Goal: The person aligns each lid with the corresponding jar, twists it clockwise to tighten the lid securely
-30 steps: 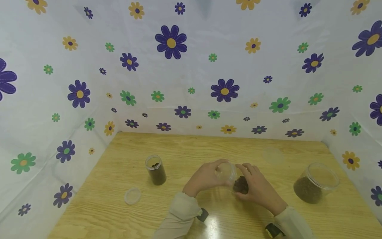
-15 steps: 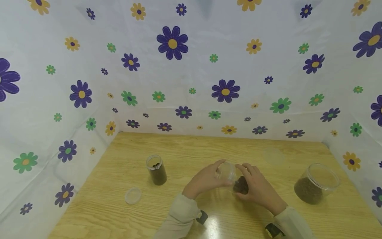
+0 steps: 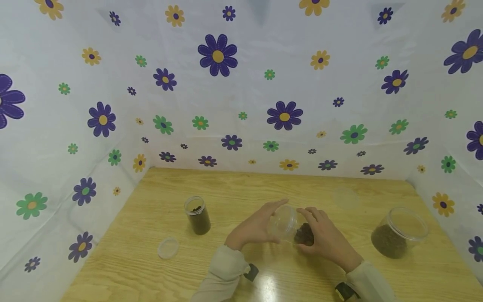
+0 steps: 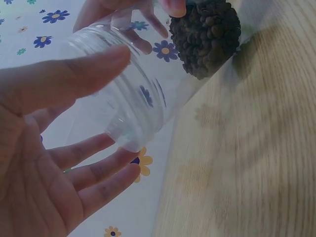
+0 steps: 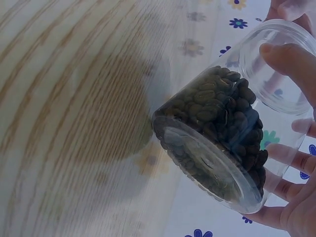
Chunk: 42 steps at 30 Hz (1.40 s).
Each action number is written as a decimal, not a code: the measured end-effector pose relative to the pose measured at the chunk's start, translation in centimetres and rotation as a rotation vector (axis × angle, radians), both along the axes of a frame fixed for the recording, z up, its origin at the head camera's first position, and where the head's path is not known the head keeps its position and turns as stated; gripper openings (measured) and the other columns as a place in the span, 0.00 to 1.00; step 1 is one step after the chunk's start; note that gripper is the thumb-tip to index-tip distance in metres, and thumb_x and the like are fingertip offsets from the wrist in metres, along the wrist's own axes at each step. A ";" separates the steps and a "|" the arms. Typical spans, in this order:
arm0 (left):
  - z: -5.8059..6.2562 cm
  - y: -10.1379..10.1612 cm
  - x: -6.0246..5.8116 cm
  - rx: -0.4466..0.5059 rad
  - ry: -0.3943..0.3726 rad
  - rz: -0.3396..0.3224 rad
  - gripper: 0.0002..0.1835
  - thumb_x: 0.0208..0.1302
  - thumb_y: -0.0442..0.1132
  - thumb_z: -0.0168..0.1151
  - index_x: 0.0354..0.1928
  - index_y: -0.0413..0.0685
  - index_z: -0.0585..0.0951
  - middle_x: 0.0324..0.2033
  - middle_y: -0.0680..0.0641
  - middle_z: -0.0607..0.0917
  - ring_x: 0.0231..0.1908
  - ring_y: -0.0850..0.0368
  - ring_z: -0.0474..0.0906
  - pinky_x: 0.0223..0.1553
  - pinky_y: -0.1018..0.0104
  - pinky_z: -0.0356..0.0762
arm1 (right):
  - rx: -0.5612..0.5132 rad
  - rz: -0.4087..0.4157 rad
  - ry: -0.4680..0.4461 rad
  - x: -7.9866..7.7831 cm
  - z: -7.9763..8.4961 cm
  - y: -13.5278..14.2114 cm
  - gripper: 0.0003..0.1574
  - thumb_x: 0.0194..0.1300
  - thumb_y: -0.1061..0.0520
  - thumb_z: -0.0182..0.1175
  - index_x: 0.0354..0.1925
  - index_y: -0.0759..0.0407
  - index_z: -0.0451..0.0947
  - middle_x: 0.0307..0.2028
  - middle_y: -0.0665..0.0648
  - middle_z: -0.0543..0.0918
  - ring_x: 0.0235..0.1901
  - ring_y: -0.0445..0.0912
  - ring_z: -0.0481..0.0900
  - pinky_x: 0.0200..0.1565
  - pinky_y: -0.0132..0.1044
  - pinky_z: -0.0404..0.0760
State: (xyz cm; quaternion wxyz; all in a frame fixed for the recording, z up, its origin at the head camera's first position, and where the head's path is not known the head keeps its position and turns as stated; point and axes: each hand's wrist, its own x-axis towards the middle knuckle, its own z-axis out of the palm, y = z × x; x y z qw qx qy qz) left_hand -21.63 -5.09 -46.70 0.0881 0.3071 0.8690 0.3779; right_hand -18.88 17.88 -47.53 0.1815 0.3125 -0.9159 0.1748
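Observation:
My right hand [image 3: 326,239] grips a clear jar [image 5: 232,59] part filled with dark, coffee-like beans [image 5: 212,118]. The jar is tipped sideways, its ringed top end towards my left hand [image 3: 254,228]. Spread round that end, the left fingers [image 4: 103,185] are fairly straight, with their tips right at the rim. The left thumb [image 4: 89,71] overlaps the clear rings in the left wrist view. In the right wrist view, the right thumb [image 5: 289,61] lies along the jar's upper part and the other fingers are round the far side.
A slim jar [image 3: 200,220] of dark contents stands at left, with a clear round lid [image 3: 167,248] lying before it. A wider jar [image 3: 390,239], also part filled, stands at right. A faint clear disc [image 3: 347,197] lies farther back. Flowered sheeting [image 3: 241,84] walls the table [image 3: 211,184].
My left hand has drawn back slightly to the left and its thumb and fingers have spread at the jar's top end. My right hand and its jar have stayed in place.

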 end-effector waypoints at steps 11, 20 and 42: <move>0.5 0.0 0.1 -0.013 -0.006 -0.012 0.54 0.47 0.35 0.74 0.72 0.64 0.52 0.69 0.50 0.62 0.59 0.50 0.71 0.58 0.58 0.73 | -0.006 -0.004 -0.024 -0.1 0.1 0.0 0.58 0.34 0.44 0.78 0.61 0.60 0.64 0.50 0.60 0.73 0.50 0.56 0.72 0.50 0.52 0.77; -1.5 0.4 -0.6 0.175 -0.101 0.052 0.57 0.48 0.43 0.74 0.74 0.58 0.45 0.68 0.42 0.63 0.62 0.44 0.68 0.61 0.50 0.70 | -0.098 -0.054 -0.125 -0.2 -0.3 0.9 0.59 0.36 0.45 0.78 0.63 0.59 0.62 0.55 0.61 0.71 0.53 0.56 0.72 0.51 0.51 0.78; -2.6 1.2 -0.7 0.364 -0.242 0.120 0.43 0.60 0.49 0.63 0.73 0.58 0.52 0.68 0.45 0.64 0.62 0.44 0.68 0.57 0.57 0.75 | -0.337 -0.075 -0.152 -0.8 -1.7 -0.5 0.55 0.41 0.55 0.76 0.62 0.67 0.59 0.50 0.65 0.71 0.45 0.55 0.73 0.44 0.51 0.80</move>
